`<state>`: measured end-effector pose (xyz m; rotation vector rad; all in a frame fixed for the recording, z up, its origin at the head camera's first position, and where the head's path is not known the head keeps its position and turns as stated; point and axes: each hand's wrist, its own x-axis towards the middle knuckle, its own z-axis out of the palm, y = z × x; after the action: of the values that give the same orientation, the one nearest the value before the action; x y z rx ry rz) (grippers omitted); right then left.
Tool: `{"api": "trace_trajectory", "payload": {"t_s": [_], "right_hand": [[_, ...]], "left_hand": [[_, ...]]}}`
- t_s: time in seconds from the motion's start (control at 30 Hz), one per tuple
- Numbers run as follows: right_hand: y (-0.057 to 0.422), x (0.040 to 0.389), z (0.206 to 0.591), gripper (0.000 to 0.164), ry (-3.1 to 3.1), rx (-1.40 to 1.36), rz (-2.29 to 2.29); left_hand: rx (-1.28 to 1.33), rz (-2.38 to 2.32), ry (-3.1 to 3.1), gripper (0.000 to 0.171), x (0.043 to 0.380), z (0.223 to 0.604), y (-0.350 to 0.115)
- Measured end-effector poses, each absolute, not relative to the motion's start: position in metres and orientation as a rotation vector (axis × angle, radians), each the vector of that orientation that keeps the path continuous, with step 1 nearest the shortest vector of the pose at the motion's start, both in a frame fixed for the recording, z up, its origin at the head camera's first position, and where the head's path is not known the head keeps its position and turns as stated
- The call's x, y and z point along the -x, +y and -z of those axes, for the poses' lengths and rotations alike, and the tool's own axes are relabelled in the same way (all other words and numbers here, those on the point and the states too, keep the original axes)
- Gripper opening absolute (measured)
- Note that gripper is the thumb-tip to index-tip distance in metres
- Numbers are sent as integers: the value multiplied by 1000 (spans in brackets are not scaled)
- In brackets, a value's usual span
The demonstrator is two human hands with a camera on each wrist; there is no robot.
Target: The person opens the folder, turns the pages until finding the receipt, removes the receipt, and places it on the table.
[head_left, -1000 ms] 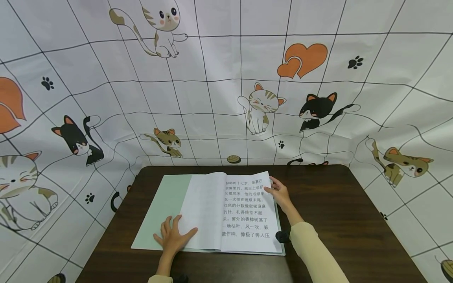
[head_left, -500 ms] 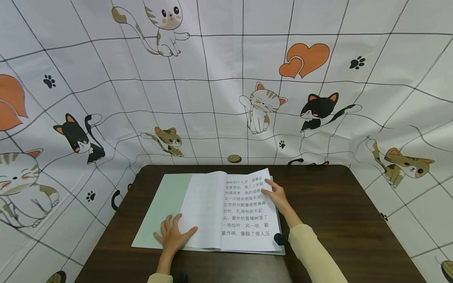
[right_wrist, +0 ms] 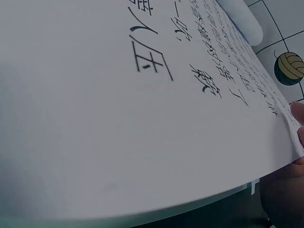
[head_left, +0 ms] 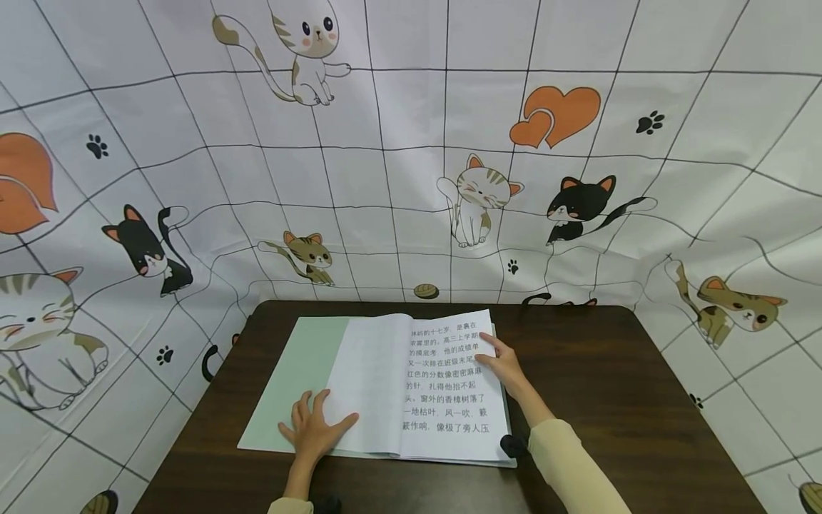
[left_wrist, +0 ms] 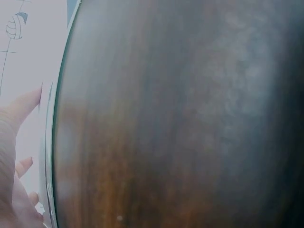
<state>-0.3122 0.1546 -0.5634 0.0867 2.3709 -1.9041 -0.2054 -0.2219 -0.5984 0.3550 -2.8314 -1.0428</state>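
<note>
A book with a pale green cover (head_left: 282,400) lies open on the dark table, its left page (head_left: 369,385) blank and its right page (head_left: 443,392) printed with rows of large black characters. My left hand (head_left: 313,428) rests with spread fingers across the cover and the left page's outer edge. At the upper right edge of the printed page, my right hand (head_left: 504,360) pinches the sheet. The page's top right corner stands slightly raised. In the right wrist view, fingers (right_wrist: 297,111) show above the sheet, and part of the hand lies beneath its edge.
Dark brown wooden table (head_left: 597,400) surrounds the book, with its rounded far edge against a white grid-patterned curtain (head_left: 398,178) printed with cats and hearts. A black wrist device (head_left: 514,446) sits beside the book's lower right corner.
My right hand has slid slightly inward and down along the page's right edge, fingers now further over the sheet. My left hand stays in place; the head view shifts slightly.
</note>
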Motion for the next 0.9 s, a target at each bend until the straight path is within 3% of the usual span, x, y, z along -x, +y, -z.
{"api": "trace_trajectory", "payload": {"t_s": [0.57, 0.9], "right_hand": [[150, 277, 541, 59, 2293, -54, 1908], [153, 281, 563, 59, 2275, -52, 1972]], "left_hand": [[-371, 1075, -2853, 86, 202, 598, -222], [-372, 1069, -2851, 86, 204, 594, -222]]}}
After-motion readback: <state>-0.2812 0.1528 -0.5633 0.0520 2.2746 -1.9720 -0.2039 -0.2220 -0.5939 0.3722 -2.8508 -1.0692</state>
